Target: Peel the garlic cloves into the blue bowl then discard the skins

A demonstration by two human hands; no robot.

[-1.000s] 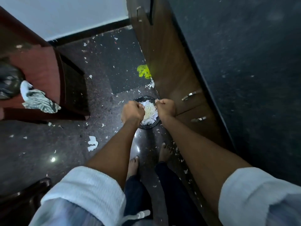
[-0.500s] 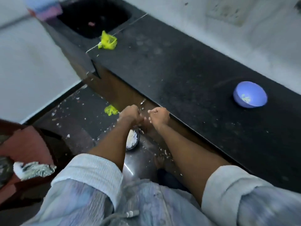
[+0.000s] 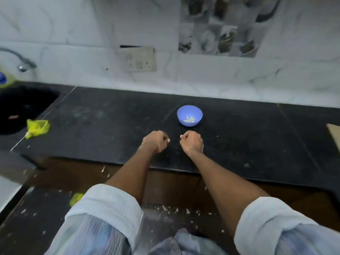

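The blue bowl [image 3: 189, 115] stands on the black counter [image 3: 110, 126] with several pale peeled garlic cloves [image 3: 189, 119] in its bottom. My left hand [image 3: 155, 141] and my right hand [image 3: 192, 142] hover side by side over the counter just in front of the bowl. Both are curled into loose fists, and nothing shows inside either. Scraps of white garlic skin [image 3: 174, 210] lie scattered on the dark floor below the counter edge.
A black sink [image 3: 24, 107] with a tap [image 3: 22, 61] is at the far left, a yellow scrubber [image 3: 37, 127] by its rim. A wall socket [image 3: 140, 60] sits on the tiled backsplash. A wooden board edge [image 3: 334, 133] shows at the right.
My view and both hands have risen from the bin of skins on the floor up to the counter in front of the blue bowl. The bin is out of view.
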